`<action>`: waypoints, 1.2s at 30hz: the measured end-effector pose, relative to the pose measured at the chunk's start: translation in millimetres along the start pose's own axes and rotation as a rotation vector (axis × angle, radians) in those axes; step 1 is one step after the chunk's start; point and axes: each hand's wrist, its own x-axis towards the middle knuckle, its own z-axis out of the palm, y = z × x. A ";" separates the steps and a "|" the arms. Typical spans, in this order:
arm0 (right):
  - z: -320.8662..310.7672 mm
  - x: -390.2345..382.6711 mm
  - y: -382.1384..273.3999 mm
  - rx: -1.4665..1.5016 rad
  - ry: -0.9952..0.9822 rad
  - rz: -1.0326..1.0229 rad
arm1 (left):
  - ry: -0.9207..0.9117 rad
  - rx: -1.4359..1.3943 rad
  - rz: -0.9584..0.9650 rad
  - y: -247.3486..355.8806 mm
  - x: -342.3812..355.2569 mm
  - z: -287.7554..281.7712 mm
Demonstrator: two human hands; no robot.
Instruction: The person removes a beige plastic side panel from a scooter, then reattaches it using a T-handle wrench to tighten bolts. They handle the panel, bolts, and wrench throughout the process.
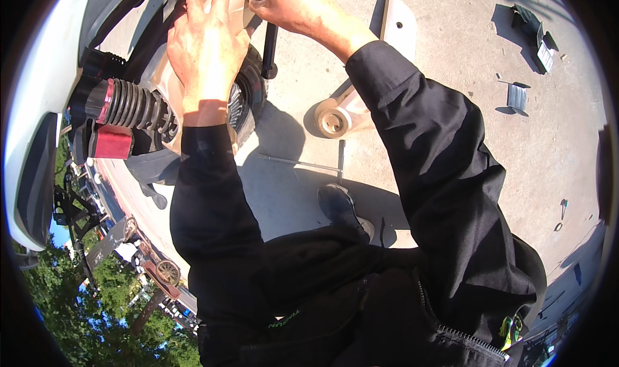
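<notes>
My left hand (pixel 206 57) lies with fingers stretched out over a tan, shiny curved cover (pixel 169 77) on a vehicle at the upper left. My right hand (pixel 284 2) is beside it at the top edge, fingers curled closed by a dark part; what they grip is hidden. Below the right hand a black bar (pixel 270 52) with a rounded end hangs down. Behind the left wrist shows a black-tyred wheel (pixel 248 89). A black coil spring (pixel 135 106) with a red collar sits left of my left wrist.
On the concrete lie a tan tube-ended part (pixel 333 120), a pale plate with a hole (pixel 398 35) and a thin T-shaped rod (pixel 300 164). Grey metal pieces (pixel 517 98) are at the right. My shoe (pixel 338 206) stands below. A white body panel (pixel 32 96) borders the left.
</notes>
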 end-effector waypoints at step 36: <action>30.0 -9.1 0.0 0.161 0.098 0.230 | 0.173 -0.175 0.191 -9.9 1.4 4.0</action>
